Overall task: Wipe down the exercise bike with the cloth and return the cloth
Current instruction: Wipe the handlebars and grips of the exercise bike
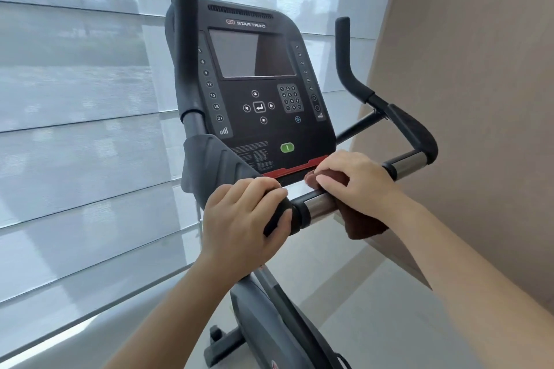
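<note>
At 7 o'clock below the black exercise bike console (257, 99), my left hand (242, 219) wraps its fingers round the black foam grip (277, 213). At 5 o'clock, my right hand (353, 183) curls its fingers, clamping the dark brown cloth (365, 228) onto the chrome handlebar tube (322, 204).

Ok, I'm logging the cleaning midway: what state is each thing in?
Console screen: dark, off.
Cloth: bunched, draped over the chrome handlebar.
Right hand: grips the cloth against that bar.
Left hand: grips the black handlebar end.
Window blinds: lowered.
</note>
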`<control>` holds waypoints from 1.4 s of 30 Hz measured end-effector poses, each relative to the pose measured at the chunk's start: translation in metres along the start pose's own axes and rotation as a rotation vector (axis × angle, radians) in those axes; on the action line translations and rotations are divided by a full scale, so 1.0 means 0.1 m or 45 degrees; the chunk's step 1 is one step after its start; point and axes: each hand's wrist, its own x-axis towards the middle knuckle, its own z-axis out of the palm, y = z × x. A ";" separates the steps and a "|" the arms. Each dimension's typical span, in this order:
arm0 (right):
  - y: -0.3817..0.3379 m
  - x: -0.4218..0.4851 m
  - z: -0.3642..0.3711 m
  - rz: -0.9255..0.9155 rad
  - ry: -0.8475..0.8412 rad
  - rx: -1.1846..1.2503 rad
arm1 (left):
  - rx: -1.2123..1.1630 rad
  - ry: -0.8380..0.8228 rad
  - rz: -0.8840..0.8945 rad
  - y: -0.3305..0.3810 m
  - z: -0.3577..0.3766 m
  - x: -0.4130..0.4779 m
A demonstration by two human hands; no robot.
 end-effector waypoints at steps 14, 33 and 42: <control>-0.40 0.12 0.05 -0.031 -0.262 0.056 | -0.159 0.137 0.018 -0.05 0.03 -0.02; -0.23 -0.16 0.44 -0.378 0.602 0.223 | -0.086 0.255 -0.023 -0.02 0.11 -0.02; -0.13 -0.18 1.08 -0.281 1.452 0.288 | 0.005 0.280 -0.096 0.07 0.13 0.01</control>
